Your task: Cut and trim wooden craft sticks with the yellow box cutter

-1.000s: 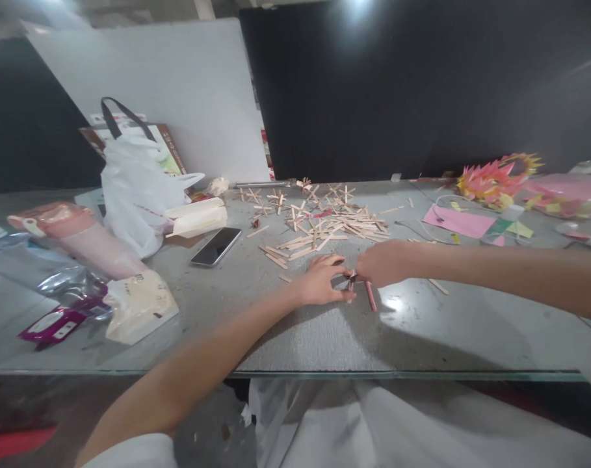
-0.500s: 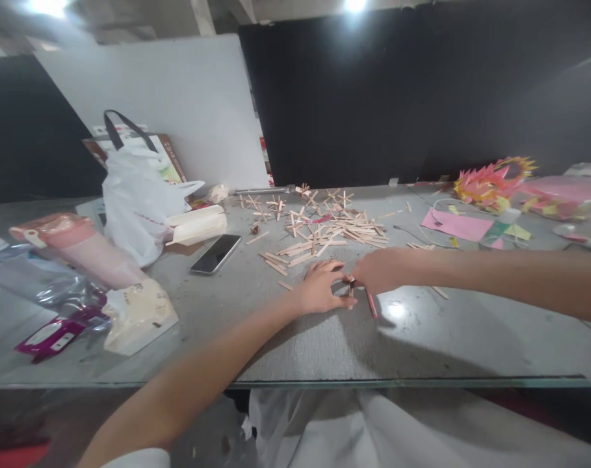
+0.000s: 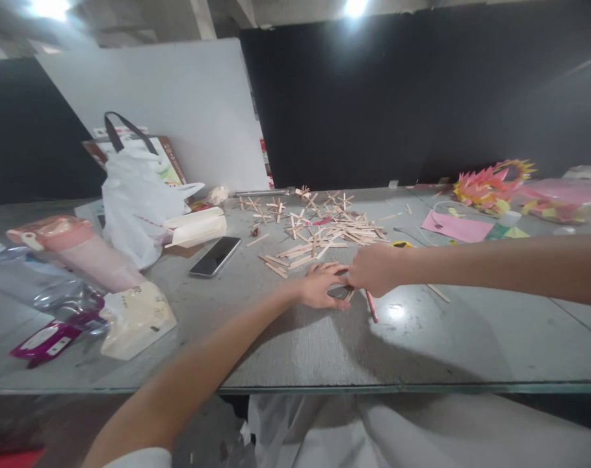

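At the middle of the table my left hand (image 3: 320, 286) lies low, thumb and fingers curved around a small wooden stick (image 3: 349, 295) and pinching it. My right hand (image 3: 374, 269) is closed and meets the left fingertips above that stick; what its fingers grip is hidden. A thin red pencil-like rod (image 3: 371, 307) lies just below my right hand. Behind both hands spreads a pile of flat wooden sticks (image 3: 358, 229), some joined into crossed star shapes (image 3: 278, 208). Part of a yellow and black object (image 3: 401, 244) shows behind my right wrist.
To the left lie a phone (image 3: 216, 256), a white plastic bag (image 3: 132, 201), a pink bottle (image 3: 80, 244), a clear bottle (image 3: 36, 283) and a purple packet (image 3: 46, 341). On the right are pink paper (image 3: 456, 225) and a spiky paper craft (image 3: 487, 185). The table's front edge (image 3: 324, 390) runs near me.
My right hand has shifted slightly left and up, closer to the left fingertips. Its forearm has risen, and the yellow and black object now shows behind the wrist. My left hand stays nearly in place.
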### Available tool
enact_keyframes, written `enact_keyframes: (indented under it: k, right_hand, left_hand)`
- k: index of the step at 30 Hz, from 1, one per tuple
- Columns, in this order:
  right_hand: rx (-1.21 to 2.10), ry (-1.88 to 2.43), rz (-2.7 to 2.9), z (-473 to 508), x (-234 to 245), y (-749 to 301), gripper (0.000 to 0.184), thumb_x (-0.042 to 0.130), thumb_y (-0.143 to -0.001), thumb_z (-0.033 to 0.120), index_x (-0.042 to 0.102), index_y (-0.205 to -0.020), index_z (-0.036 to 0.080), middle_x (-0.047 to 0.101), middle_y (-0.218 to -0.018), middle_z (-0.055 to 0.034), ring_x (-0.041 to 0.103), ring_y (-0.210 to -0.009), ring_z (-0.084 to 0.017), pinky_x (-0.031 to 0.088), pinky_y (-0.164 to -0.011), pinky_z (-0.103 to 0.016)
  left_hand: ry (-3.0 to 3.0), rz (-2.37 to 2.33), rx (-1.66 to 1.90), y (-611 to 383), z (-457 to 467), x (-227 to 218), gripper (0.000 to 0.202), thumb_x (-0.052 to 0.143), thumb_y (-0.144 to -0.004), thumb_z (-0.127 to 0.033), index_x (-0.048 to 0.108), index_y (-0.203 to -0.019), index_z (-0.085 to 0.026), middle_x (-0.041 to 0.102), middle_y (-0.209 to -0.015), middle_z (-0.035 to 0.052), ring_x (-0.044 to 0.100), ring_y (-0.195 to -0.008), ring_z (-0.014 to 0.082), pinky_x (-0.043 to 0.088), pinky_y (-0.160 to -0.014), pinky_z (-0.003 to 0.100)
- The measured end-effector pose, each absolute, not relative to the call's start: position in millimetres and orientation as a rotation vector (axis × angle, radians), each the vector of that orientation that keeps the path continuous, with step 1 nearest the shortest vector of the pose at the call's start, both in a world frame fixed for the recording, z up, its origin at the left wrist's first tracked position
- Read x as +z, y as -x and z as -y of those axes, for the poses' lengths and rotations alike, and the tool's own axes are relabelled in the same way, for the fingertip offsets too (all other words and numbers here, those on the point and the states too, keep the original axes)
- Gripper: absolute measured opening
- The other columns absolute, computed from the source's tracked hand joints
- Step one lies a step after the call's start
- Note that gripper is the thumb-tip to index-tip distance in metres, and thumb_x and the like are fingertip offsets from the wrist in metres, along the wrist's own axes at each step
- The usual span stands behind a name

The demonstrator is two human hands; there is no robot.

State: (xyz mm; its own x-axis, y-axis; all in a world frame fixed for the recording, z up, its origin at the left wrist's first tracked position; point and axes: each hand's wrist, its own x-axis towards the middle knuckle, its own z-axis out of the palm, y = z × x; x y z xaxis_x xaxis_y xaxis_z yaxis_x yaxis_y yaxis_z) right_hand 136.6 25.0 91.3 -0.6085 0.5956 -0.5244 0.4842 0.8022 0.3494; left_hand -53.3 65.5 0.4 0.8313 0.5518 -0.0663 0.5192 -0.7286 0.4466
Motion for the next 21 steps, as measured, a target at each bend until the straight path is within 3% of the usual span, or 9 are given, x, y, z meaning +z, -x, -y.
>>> enact_keyframes:
  k: [4,7,11,17,21]
  right_hand:
    - [0.199,-0.795,-2.325,-32,91,-138,0.028,0.063,-0.088,0.015,0.08,-0.11,0.019,0.073,-0.08,-0.0103,0.069,-0.073,-0.026,0.044,-0.064,-0.033]
    - [0.176,-0.815,-2.339,-32,90,-140,0.032,0.063,-0.088,0.016,0.078,-0.117,0.016,0.075,-0.084,-0.011,0.07,-0.07,-0.024,0.044,-0.062,-0.032]
    - [0.174,-0.815,-2.335,-29,89,-142,0.026,0.063,-0.09,0.019,0.08,-0.109,0.016,0.075,-0.084,-0.0115,0.071,-0.07,-0.026,0.044,-0.059,-0.033]
    - [0.088,-0.884,-2.341,-31,85,-145,0.023,0.062,-0.093,0.028,0.081,-0.104,0.02,0.076,-0.086,-0.0111,0.071,-0.072,-0.028,0.045,-0.059,-0.034]
    - [0.14,-0.865,-2.362,-31,80,-145,0.025,0.064,-0.091,0.023,0.079,-0.112,0.019,0.077,-0.088,-0.0117,0.073,-0.073,-0.029,0.047,-0.061,-0.034]
  left_hand:
    - [-2.565,-0.73,0.072,55,-78,2,0.056,0.085,-0.08,-0.059,0.074,-0.132,-0.042,0.043,-0.17,0.0029,0.024,-0.163,0.0429,0.014,-0.129,0.069]
    - [-2.547,-0.807,0.165,55,-78,-5,0.063,0.087,-0.076,-0.061,0.074,-0.132,-0.038,0.047,-0.167,0.0063,0.028,-0.161,0.0418,0.014,-0.13,0.067]
    - [-2.535,-0.898,0.286,50,-65,-15,0.075,0.087,-0.076,-0.064,0.068,-0.142,-0.034,0.049,-0.164,0.0109,0.037,-0.157,0.0391,0.016,-0.131,0.065]
    - [-2.513,-1.004,0.347,41,-45,-19,0.067,0.081,-0.079,-0.072,0.072,-0.133,-0.034,0.048,-0.165,0.0094,0.039,-0.156,0.0376,0.013,-0.131,0.063]
    - [-2.554,-0.963,0.318,47,-47,-14,0.063,0.078,-0.084,-0.068,0.07,-0.136,-0.033,0.049,-0.165,0.0095,0.036,-0.157,0.0383,0.014,-0.131,0.064]
